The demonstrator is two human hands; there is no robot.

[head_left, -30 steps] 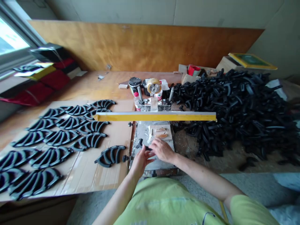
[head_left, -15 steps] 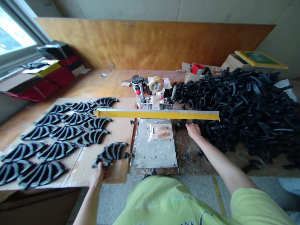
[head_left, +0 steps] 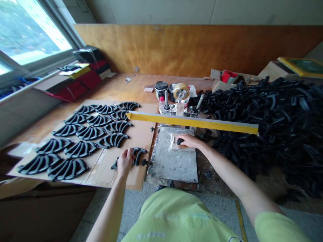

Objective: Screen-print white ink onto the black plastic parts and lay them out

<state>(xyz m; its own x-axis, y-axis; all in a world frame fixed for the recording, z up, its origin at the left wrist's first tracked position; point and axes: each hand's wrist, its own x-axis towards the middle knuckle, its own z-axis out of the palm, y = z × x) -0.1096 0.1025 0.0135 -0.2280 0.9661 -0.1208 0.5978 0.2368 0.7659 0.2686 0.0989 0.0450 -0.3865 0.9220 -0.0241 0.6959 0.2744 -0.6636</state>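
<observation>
My left hand [head_left: 125, 161] is bent down over a short row of black curved plastic pieces [head_left: 139, 155] on the cardboard, its fingers closed on a piece that they partly hide. At the centre, my right hand [head_left: 189, 140] is shut on a single black curved plastic piece [head_left: 180, 141], above the upper part of the grey metal plate [head_left: 174, 169]. Under that hand lies a clear film patch with tan strips, partly covered. A yellow-edged bar [head_left: 194, 122] crosses above the plate's far end.
Fan-shaped rows of black pieces [head_left: 87, 132] cover the cardboard sheet [head_left: 135, 179] on the left. A large heap of loose black pieces [head_left: 272, 114] fills the right. Behind the bar stand a tub [head_left: 161, 89], a tape roll [head_left: 181, 91] and metal posts.
My right hand has moved left from the heap's edge to above the plate, bringing a black piece. My left hand has shifted from the row's near end to over its middle. The view has turned left.
</observation>
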